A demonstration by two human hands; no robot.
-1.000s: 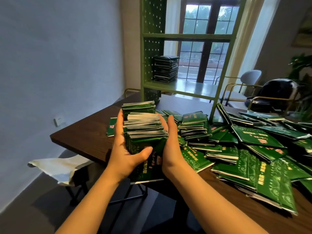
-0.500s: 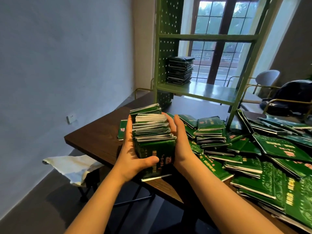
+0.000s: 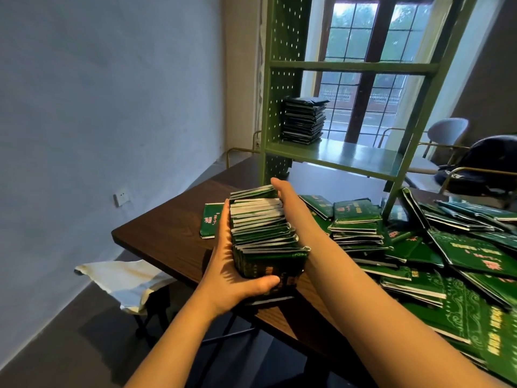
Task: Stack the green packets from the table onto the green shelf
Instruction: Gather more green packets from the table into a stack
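Head cam, quick update: over the last second the bundle of green packets (image 3: 263, 236) moved up and forward, and the green shelf (image 3: 349, 161) got bigger in the upper middle of the frame, so I'd say the carry had started. The left hand (image 3: 232, 273) kept its thumb wrapped across the near face. The right hand (image 3: 291, 203) ran along the other side with its fingers hooked over the far end, so both stayed clamped on it. The bundle sat mid-frame over the edge of the surface (image 3: 167, 239), not on the shelf yet. The bottom packet sagged and might slip. One stack (image 3: 303, 120) was already shelved, and plenty of loose packets (image 3: 461, 261) remained at right.
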